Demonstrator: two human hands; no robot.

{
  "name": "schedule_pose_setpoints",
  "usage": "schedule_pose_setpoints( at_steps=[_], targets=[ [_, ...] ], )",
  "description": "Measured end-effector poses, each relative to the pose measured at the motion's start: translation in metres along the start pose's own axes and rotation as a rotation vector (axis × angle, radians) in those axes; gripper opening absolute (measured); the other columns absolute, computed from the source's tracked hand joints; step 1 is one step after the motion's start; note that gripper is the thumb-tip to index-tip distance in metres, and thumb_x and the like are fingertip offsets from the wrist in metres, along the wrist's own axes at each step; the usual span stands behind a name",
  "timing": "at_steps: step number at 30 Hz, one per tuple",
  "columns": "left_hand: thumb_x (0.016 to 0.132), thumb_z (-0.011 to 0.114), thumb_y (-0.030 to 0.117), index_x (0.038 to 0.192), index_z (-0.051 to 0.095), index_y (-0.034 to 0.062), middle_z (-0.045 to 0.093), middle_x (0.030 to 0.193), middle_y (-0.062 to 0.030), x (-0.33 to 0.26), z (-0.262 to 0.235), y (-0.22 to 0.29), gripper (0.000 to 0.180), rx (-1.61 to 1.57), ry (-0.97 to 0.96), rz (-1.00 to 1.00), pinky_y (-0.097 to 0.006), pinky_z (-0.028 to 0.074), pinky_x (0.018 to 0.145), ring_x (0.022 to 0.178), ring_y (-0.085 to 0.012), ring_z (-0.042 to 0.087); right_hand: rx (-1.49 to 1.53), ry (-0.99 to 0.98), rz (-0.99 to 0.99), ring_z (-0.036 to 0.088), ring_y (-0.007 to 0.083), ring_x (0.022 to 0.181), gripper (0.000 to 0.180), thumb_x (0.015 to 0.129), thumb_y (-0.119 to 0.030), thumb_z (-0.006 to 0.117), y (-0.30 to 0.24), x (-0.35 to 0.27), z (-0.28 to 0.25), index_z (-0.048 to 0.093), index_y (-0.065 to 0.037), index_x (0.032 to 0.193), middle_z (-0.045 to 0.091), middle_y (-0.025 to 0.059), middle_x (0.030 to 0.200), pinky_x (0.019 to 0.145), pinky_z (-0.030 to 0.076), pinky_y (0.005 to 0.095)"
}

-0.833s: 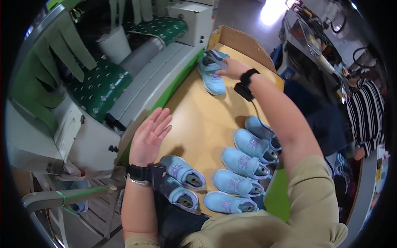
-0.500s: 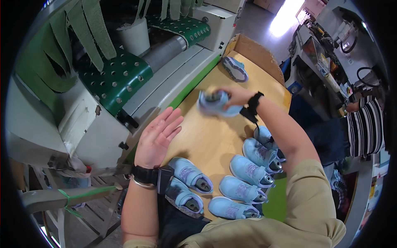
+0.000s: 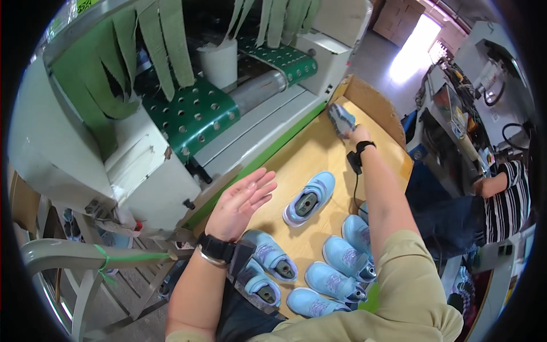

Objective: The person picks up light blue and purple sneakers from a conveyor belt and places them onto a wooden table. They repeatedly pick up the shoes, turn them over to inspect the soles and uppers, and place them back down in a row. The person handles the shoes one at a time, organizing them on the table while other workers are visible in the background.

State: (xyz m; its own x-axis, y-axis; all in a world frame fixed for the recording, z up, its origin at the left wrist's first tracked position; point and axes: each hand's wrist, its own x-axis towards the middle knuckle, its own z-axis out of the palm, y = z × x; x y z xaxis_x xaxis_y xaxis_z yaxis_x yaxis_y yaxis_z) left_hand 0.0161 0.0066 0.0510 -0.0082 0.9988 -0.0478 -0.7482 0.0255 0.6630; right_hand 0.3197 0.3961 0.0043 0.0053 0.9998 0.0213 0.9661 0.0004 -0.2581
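At the far end of the wooden tabletop, a light blue shoe (image 3: 341, 118) lies on its side with its sole showing. The fingers of my right hand (image 3: 359, 135) close on its near end. Another light blue shoe (image 3: 309, 199) stands upright mid-table, a dark last inside it, with no hand on it. My left hand (image 3: 232, 210) hovers over the table's left edge, palm turned inward, fingers stretched out and holding nothing. Just below it are two light blue shoes with lasts, the upper one (image 3: 272, 253) beside the lower one (image 3: 259, 282).
Several matching shoes (image 3: 333, 279) line the table's near right side, partly behind my right arm. A machine with a perforated green belt (image 3: 196, 117) and hanging green strips (image 3: 171, 45) borders the left. Cardboard (image 3: 376, 105) rims the far end. A person in a striped top (image 3: 504, 196) is at right.
My right hand has set its shoe down upright mid-table, let go, and reached farther to the shoe lying on its side. My left hand stays open. The whole view has shifted slightly.
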Motion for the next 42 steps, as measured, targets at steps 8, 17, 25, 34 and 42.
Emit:
schedule_pose_setpoints(
  at_steps=[8,17,25,34,42],
  targets=[
    [0.097,0.054,0.021,0.141,0.04,-0.0045,0.048,0.142,-0.0209,0.001,-0.002,-0.007,0.053,0.04,0.019,-0.009,-0.04,0.043,0.105,0.127,-0.0291,0.052,-0.063,0.342,-0.538,0.063,0.0389,0.094,0.028,0.085,-0.015,0.062,-0.016,-0.05,-0.177,0.065,-0.007,0.112,0.067,0.0212,0.098,0.082,0.049,0.0449],
    [0.102,0.044,0.027,0.14,0.041,-0.0039,0.05,0.139,-0.0207,-0.007,0.026,-0.016,0.049,0.073,-0.156,-0.061,-0.039,0.044,0.103,0.125,-0.0297,0.053,0.217,0.825,-0.724,0.056,0.0157,0.083,0.039,0.085,0.002,0.06,-0.002,-0.233,-0.361,0.058,0.0,0.124,0.062,0.0092,0.097,0.071,0.045,0.0273],
    [0.094,0.024,0.071,0.142,0.038,0.0004,0.067,0.106,-0.0257,-0.051,0.093,-0.038,0.087,0.079,-0.464,-0.542,-0.044,0.055,0.051,0.065,-0.0369,0.069,0.488,0.209,-1.147,0.063,0.0301,0.105,0.04,0.085,-0.002,0.063,0.0,-0.39,-0.256,0.059,-0.007,0.124,0.064,0.012,0.116,0.087,0.052,0.0358],
    [0.089,0.052,0.051,0.127,0.048,-0.0004,0.059,0.11,-0.0195,-0.057,0.039,-0.047,0.064,-0.077,-0.311,-0.394,-0.043,0.049,0.061,0.079,-0.0322,0.062,0.658,0.075,-0.936,0.057,0.0296,0.118,0.058,0.086,0.0,0.059,0.0,-0.408,-0.184,0.048,-0.016,0.141,0.053,0.0138,0.139,0.098,0.047,0.0381],
    [0.077,0.075,0.051,0.15,0.03,0.0167,0.039,0.149,-0.013,-0.025,0.024,-0.006,0.093,-0.374,-0.337,-0.187,-0.058,0.033,0.107,0.129,-0.0336,0.044,0.3,-0.102,-0.765,0.067,0.0227,0.088,0.028,0.091,-0.017,0.064,0.023,-0.383,-0.23,0.063,-0.005,0.115,0.062,0.0115,0.116,0.077,0.055,0.033]
  ],
)
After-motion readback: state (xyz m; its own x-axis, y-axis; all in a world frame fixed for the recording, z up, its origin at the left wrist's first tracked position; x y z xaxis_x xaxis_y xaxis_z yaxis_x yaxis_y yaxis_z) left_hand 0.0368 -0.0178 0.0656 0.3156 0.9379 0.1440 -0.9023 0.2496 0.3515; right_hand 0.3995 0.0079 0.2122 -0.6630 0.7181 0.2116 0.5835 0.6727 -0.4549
